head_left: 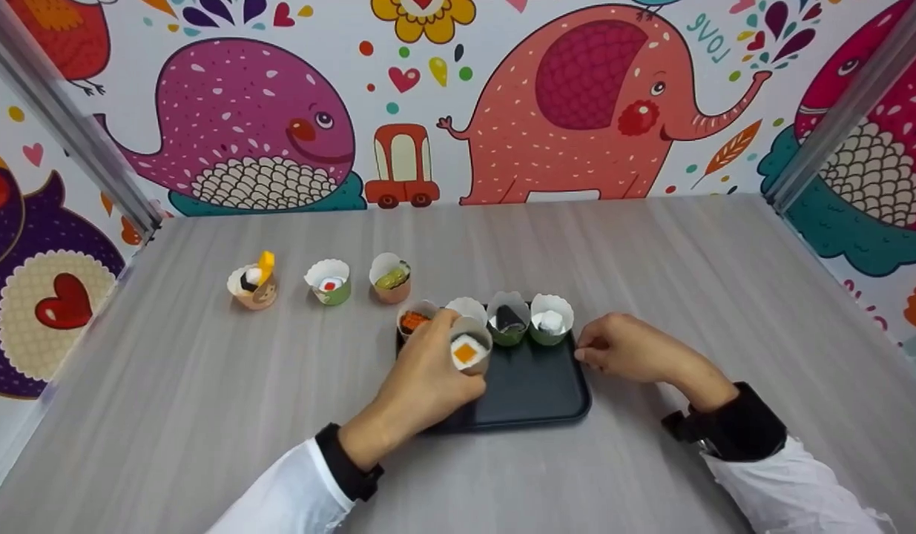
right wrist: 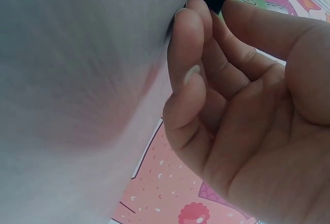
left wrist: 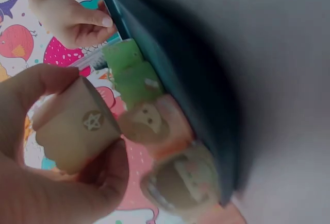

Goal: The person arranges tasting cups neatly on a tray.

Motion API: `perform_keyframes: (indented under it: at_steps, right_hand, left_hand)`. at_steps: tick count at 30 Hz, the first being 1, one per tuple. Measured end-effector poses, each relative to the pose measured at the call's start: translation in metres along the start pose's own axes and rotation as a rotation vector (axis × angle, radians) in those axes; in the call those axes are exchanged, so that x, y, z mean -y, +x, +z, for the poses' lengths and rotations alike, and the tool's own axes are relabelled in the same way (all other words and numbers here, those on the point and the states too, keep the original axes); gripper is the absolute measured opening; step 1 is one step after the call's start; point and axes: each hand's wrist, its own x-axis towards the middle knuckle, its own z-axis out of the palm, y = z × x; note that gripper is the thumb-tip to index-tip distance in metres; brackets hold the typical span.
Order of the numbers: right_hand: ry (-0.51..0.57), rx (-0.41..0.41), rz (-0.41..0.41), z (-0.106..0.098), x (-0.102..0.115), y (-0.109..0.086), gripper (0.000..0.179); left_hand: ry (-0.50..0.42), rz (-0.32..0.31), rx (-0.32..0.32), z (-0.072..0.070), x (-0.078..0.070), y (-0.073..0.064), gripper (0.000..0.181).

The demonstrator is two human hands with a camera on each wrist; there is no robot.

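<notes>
While the left hand (head_left: 432, 371) has its grip clamped round a tan paper cup (left wrist: 77, 123) with a star emblem, the right hand (head_left: 632, 348) pinches the right edge of a dark rectangular tray (head_left: 539, 393), its thumb and fingers together on the rim. The tan paper cup is held up over the left part of the tray, its mouth tilted toward the person, showing a white food piece (head_left: 461, 342) with an orange square on it.

Along the far side of the tray stand four paper cups in a row. From the left, the first cup (head_left: 419, 305) holds something orange-red; the second cup (head_left: 466, 305) is partly hidden behind the left hand, so its contents cannot be told; the third cup (head_left: 508, 340), green outside, holds a dark triangular piece; the fourth cup (head_left: 552, 339), also green, holds a white lump.

Farther left on the desk (head_left: 294, 415), apart from one another, stand a cup with a yellow, white and black piece (head_left: 259, 297), a green cup with a white-and-red piece (head_left: 339, 294) and an orange cup with a green topping (head_left: 392, 294). Black bands circle both wrists above white sleeves. Behind the desk, a printed wall panel (head_left: 576, 159) shows a whale, a car and an elephant.
</notes>
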Motion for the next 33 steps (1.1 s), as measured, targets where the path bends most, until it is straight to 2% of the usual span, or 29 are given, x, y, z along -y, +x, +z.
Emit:
perform_keyframes:
  at_steps: [8, 16, 26, 33]
  right_hand:
    - [0.022, 0.008, 0.013, -0.002, -0.002, -0.002, 0.013]
    - [0.006, -0.011, -0.016, 0.000, -0.003, -0.001, 0.015]
    - [-0.044, -0.016, -0.051, 0.002, 0.001, 0.003, 0.018]
    - [-0.070, -0.028, -0.052, 0.001, -0.001, 0.000, 0.018]
  left_hand:
    - [-0.012, 0.037, 0.043, 0.021, -0.025, 0.009, 0.053]
    - [0.041, 0.101, 0.095, 0.046, -0.043, 0.017, 0.054]
    - [0.105, 0.127, 0.179, 0.065, -0.049, 0.020, 0.047]
    - [0.205, 0.172, 0.190, 0.082, -0.049, 0.020, 0.050]
